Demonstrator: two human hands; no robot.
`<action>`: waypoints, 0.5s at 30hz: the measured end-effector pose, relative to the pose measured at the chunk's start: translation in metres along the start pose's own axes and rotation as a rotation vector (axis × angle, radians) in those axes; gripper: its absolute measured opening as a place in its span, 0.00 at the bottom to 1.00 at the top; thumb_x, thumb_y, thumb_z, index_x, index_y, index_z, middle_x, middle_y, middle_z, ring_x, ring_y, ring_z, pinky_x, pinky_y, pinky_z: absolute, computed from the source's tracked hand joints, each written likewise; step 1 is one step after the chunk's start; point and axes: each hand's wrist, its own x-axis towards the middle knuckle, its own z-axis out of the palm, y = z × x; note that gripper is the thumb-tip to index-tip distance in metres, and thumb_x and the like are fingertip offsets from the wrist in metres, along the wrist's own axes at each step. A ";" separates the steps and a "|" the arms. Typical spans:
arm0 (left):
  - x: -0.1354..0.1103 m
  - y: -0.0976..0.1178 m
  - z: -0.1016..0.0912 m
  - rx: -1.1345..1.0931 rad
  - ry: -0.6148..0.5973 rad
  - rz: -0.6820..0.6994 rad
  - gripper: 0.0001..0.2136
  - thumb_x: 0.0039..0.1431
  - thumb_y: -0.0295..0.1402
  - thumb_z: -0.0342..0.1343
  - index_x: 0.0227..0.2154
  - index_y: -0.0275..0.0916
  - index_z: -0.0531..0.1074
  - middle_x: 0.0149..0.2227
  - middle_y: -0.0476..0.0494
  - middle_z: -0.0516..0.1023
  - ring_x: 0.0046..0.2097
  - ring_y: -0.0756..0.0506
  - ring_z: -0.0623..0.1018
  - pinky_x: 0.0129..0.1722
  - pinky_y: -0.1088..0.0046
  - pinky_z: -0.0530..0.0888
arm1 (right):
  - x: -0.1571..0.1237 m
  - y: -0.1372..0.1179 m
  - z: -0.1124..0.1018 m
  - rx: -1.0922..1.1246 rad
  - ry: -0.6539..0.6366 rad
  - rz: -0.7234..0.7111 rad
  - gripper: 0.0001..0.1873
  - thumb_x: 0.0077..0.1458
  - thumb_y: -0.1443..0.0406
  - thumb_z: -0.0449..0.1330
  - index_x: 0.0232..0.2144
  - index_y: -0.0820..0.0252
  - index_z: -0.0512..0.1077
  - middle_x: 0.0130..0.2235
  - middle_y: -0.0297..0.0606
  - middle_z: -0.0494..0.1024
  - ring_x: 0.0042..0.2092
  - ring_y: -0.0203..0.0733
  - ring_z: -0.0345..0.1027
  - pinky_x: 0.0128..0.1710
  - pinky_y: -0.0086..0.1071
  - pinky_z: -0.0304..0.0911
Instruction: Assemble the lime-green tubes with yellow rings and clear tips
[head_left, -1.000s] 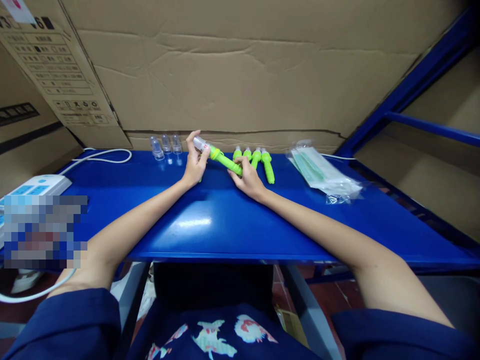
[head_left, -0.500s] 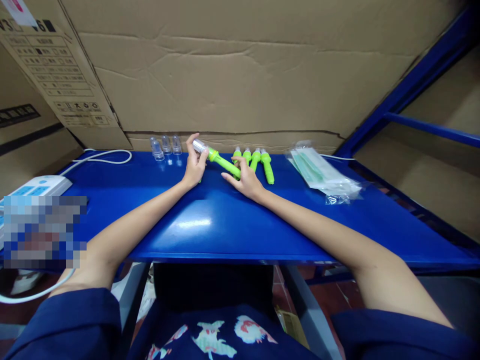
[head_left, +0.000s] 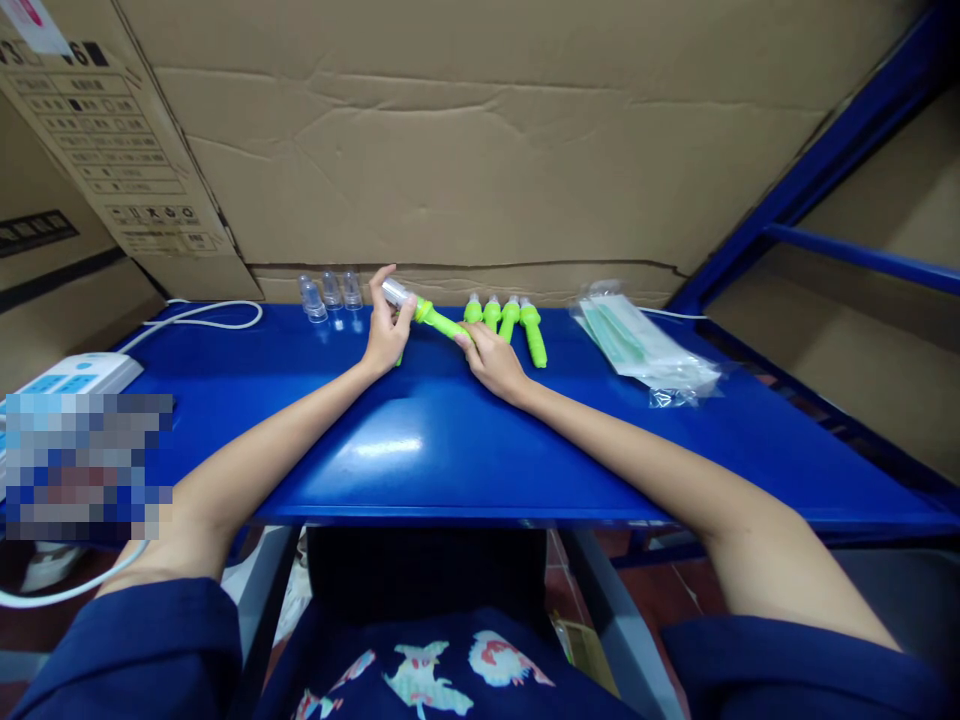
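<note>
A bright green plastic stick (head_left: 442,324) with a clear cap (head_left: 397,293) on its upper left end slants between my hands, above the blue table. My left hand (head_left: 388,330) is closed on the capped end. Around the lower right end of the same stick, my right hand (head_left: 493,360) has its fingers wrapped. Several similar green sticks (head_left: 533,335) lie in a row just behind and right of my right hand. Left of my left hand stand three clear caps (head_left: 331,290). A bit of green shows under my left hand, mostly hidden.
On the right of the blue table (head_left: 420,480) lies a clear plastic bag (head_left: 652,345) with pale green and white sheets. A white power strip (head_left: 90,375) and its cable (head_left: 202,310) are at the left. Cardboard (head_left: 465,170) walls the back; a blue metal frame (head_left: 810,160) rises at right.
My right hand's fingers have closed round the lower end of the green stick, where they were spread apart before. My left hand has hardly moved.
</note>
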 end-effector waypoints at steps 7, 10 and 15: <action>-0.002 0.008 0.001 -0.150 0.047 -0.098 0.33 0.54 0.54 0.64 0.59 0.49 0.63 0.32 0.50 0.68 0.34 0.47 0.75 0.46 0.65 0.73 | -0.001 0.005 0.004 0.082 0.041 0.058 0.27 0.63 0.50 0.57 0.54 0.63 0.64 0.42 0.52 0.77 0.41 0.54 0.75 0.44 0.51 0.72; -0.003 0.011 0.000 -0.163 0.060 -0.109 0.31 0.55 0.51 0.65 0.59 0.51 0.64 0.32 0.51 0.68 0.33 0.48 0.73 0.46 0.67 0.73 | -0.003 0.003 0.003 0.067 0.046 0.040 0.22 0.65 0.47 0.53 0.46 0.60 0.68 0.39 0.50 0.77 0.38 0.54 0.75 0.42 0.50 0.72; -0.005 0.016 0.004 -0.125 0.043 -0.070 0.27 0.56 0.52 0.63 0.56 0.50 0.68 0.40 0.46 0.72 0.41 0.45 0.75 0.50 0.66 0.73 | -0.004 -0.005 -0.001 0.025 0.021 0.002 0.27 0.66 0.43 0.47 0.39 0.57 0.71 0.38 0.50 0.78 0.40 0.58 0.75 0.41 0.51 0.70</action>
